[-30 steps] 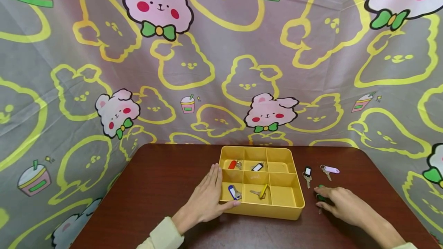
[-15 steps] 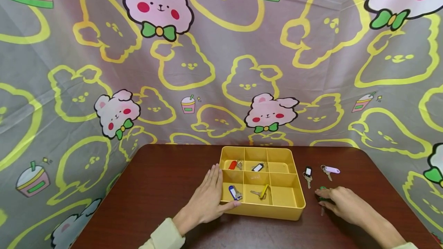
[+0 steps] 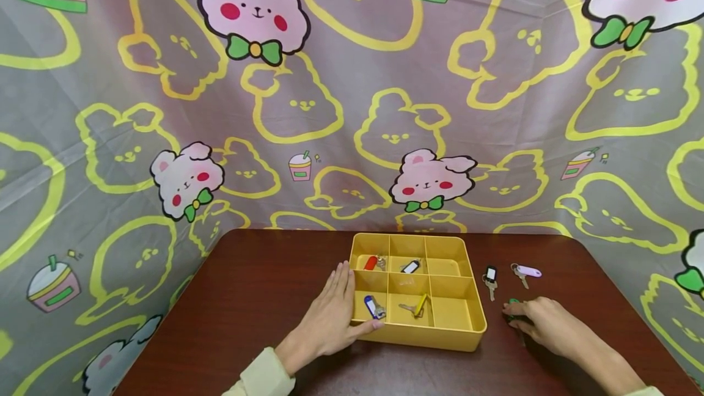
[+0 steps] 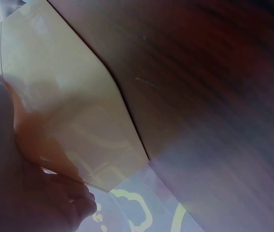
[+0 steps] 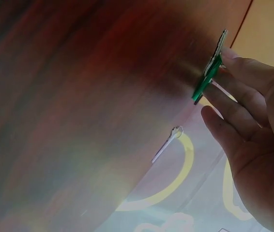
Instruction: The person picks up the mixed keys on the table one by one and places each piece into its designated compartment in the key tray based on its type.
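Observation:
A yellow divided box (image 3: 418,336) stands on the table. My left hand (image 3: 326,313) rests along its left side with straight fingers, thumb on the front rim; the left wrist view shows this hand (image 4: 35,179) against the box wall (image 4: 74,96). Right of the box, my right hand (image 3: 550,326) pinches a key with a green tag (image 3: 514,302) close to the tabletop. In the right wrist view, thumb and fingers of that hand (image 5: 253,106) meet at the green tag (image 5: 207,82), and the other fingers are spread. Fingers partly hide this key in the head view.
Behind the right hand lie a black-tagged key (image 3: 491,275) and a lilac-tagged key (image 3: 528,271). Inside the box are keys with red (image 3: 371,263), black-and-white (image 3: 410,266), blue (image 3: 371,307) and yellow (image 3: 420,304) tags. A patterned cloth (image 3: 352,109) surrounds the brown table (image 3: 264,274).
The green-tagged key has shifted and turned slightly under the right fingers, its blade now blurred. The left hand and the box have stayed in place.

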Tool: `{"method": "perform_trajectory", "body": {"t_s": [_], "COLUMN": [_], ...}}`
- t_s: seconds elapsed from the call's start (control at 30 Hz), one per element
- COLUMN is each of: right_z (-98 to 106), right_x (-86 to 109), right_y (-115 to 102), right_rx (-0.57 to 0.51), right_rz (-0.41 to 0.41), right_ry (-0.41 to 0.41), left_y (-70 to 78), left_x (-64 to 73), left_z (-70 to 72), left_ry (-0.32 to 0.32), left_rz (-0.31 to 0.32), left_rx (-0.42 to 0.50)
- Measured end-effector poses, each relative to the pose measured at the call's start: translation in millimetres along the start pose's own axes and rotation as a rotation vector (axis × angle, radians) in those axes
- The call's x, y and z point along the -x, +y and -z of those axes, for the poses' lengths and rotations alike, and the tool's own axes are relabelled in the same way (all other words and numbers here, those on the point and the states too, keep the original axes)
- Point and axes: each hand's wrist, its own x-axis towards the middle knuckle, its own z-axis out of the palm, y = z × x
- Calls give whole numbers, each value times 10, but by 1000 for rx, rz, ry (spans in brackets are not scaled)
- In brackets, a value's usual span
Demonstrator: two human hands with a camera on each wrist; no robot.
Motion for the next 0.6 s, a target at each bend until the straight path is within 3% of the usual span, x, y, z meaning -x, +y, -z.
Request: {"method": "perform_trajectory", "body": {"t_s": [0.6], "right_z": [37], "right_x": [-2], "right_y": [-41], "right_rx": [-29], "right_rz": [-21], "right_ry": [-6], "left_y": [21], "left_x": [7], "left_z": [22], "left_ry": [0], "left_rz": [7], "left_rx": [16]}}
